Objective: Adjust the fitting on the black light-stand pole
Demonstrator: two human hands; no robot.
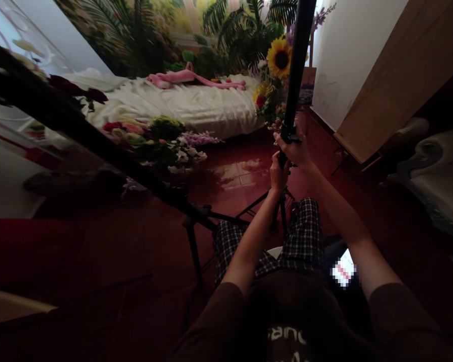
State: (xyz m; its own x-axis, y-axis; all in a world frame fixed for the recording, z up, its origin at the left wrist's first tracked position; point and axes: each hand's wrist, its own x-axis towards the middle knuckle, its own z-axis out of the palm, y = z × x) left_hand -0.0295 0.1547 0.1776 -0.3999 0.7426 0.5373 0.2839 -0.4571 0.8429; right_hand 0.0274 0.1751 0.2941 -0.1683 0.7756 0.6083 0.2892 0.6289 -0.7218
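A black tripod stand (295,85) rises upright in front of me, its spread legs (283,201) on the floor between and beyond my knees. My left hand (278,172) is wrapped round the pole just below a clamp collar (290,133). Slightly higher, my right hand (296,149) closes on the pole at that collar, with part of its fingers hidden behind the pole. Another black stand (98,146) slants across the left side, close to the camera, touching neither hand.
A bench with white cloth (211,108) stands ahead, bearing a pink plush toy (181,76). Flowers (184,151) and sunflowers (279,57) surround it. A wooden board (385,85) and ornate sofa (445,171) are at right. A lit, blurred screen (343,269) lies beside my right thigh.
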